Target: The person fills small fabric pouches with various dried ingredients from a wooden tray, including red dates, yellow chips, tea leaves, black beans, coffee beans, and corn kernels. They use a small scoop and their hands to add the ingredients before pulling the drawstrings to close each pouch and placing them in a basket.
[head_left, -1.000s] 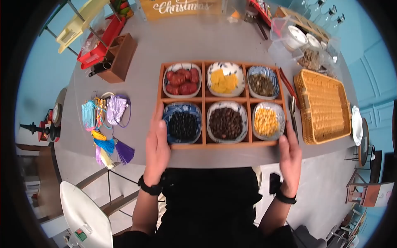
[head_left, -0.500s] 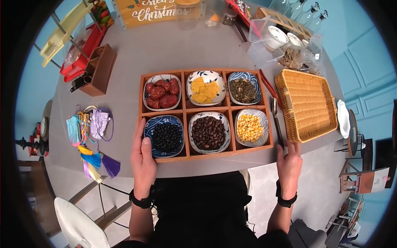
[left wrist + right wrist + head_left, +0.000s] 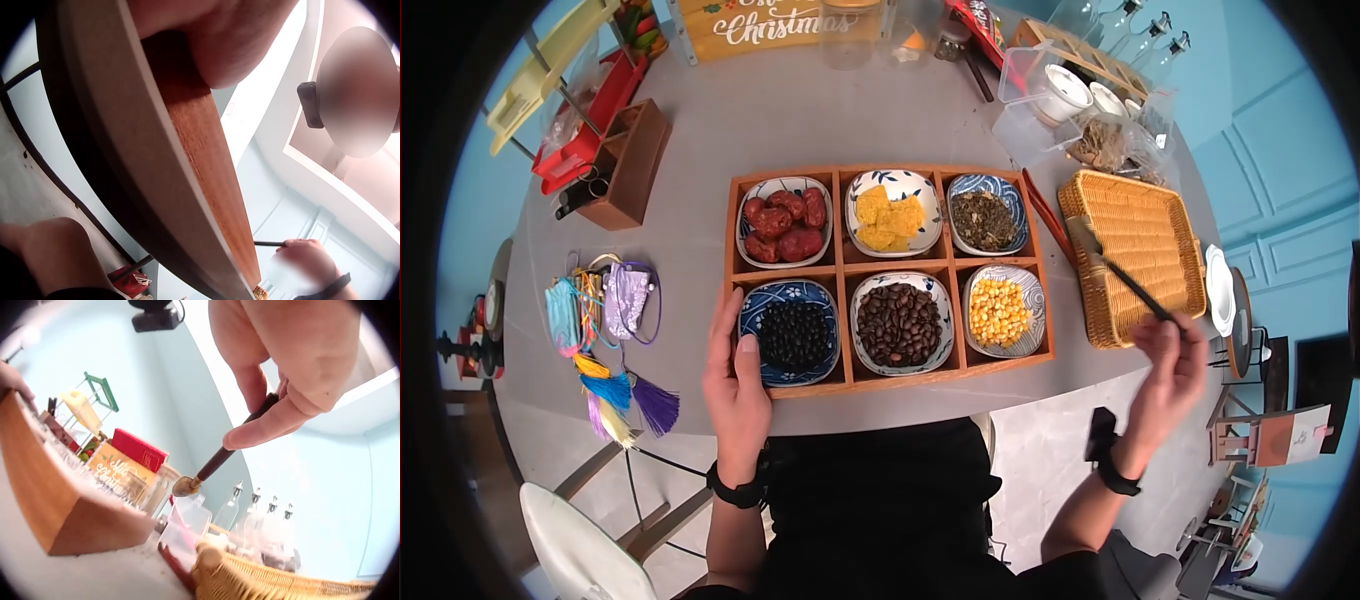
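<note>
My right hand (image 3: pixel 1165 375) pinches a spoon (image 3: pixel 1138 288) by its dark handle, raised over the front of the wicker basket (image 3: pixel 1145 250). In the right wrist view the spoon's small metal bowl (image 3: pixel 185 486) points away from my fingers. Fingers extended, my left hand (image 3: pixel 735 390) rests against the front left corner of a divided wooden tray (image 3: pixel 900 383). Its compartments hold patterned bowls of red dates (image 3: pixel 785 225), yellow pieces (image 3: pixel 890 218), dried dark leaves (image 3: pixel 983 220), black beans (image 3: pixel 792 335), dark brown beans (image 3: pixel 898 325) and corn kernels (image 3: pixel 1000 312).
Red tongs (image 3: pixel 1050 217) lie between tray and basket. Tasselled pouches (image 3: pixel 605 310) are at the left, below a brown wooden box (image 3: pixel 630 175). Clear plastic containers (image 3: pixel 1025 135) and glass bottles (image 3: pixel 1145 50) stand at the back right, a Christmas sign (image 3: pixel 770 30) at the back.
My right hand has left the tray's right side, picked up the spoon from beside it and carried it right, over the basket. My left hand stays at the tray's corner.
</note>
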The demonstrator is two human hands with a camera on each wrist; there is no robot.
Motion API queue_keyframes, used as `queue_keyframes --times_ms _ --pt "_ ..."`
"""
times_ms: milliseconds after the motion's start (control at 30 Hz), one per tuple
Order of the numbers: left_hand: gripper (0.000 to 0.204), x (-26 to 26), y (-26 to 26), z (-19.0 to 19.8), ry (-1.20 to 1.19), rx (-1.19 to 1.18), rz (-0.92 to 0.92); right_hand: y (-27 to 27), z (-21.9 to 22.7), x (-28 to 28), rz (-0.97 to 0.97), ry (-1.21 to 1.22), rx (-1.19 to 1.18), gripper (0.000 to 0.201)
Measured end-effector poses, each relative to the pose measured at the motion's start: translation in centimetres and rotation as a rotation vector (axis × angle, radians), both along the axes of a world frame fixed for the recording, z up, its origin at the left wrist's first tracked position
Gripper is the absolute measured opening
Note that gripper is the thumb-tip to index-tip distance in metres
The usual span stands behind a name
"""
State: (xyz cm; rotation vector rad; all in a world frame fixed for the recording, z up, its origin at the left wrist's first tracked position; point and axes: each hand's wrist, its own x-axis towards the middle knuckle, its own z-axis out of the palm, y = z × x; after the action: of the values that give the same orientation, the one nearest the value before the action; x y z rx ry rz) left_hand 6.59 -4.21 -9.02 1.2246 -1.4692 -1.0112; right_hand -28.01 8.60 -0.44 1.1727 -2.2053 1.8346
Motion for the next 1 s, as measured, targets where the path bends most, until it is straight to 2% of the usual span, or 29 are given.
queue_keyframes --times_ms 100,167,233,300,367,533,667,800,933,1000 --pt "0.041 0.1 0.1 -0.1 -0.035 -0.036 0.004 1.6 4.3 -1.5 -0.075 0.148 -0.147 0.018" --pt "0.041 0.2 0.0 0.3 -0.091 -0.05 -0.001 1.6 6.7 -1.5 -0.121 0.117 -0.255 0.017" --pt "0.04 0.2 0.1 0.5 -0.086 -0.023 -0.007 -0.4 6.1 -1.8 -0.184 0.044 -0.158 0.015" --pt "0.04 0.2 0.1 0.5 -0.076 -0.008 -0.021 -3.4 5.2 -1.0 -0.021 -0.028 -0.003 0.014" --pt "0.04 0.2 -0.1 0.1 -0.072 -0.045 -0.012 -5.0 5.0 -0.7 0.085 -0.036 0.002 0.015" --pt "0.043 0.5 0.0 0.0 -0.038 -0.014 -0.02 -8.7 4.8 -0.5 0.401 -0.003 0.31 0.016" --pt "0.046 0.7 0.0 0.0 -0.014 0.008 -0.032 -9.8 5.1 -0.2 0.449 0.114 0.421 0.015" --pt "0.046 0.5 -0.1 0.1 0.029 -0.013 -0.043 -11.2 4.3 0.3 0.444 0.118 0.542 0.016" --pt "0.047 0.6 0.0 -0.1 0.044 -0.015 -0.037 -11.6 3.7 0.7 0.45 0.11 0.489 0.017" --pt "0.047 0.6 -0.1 0.0 0.047 -0.012 -0.036 -11.5 3.8 0.8 0.49 0.041 0.351 0.018"
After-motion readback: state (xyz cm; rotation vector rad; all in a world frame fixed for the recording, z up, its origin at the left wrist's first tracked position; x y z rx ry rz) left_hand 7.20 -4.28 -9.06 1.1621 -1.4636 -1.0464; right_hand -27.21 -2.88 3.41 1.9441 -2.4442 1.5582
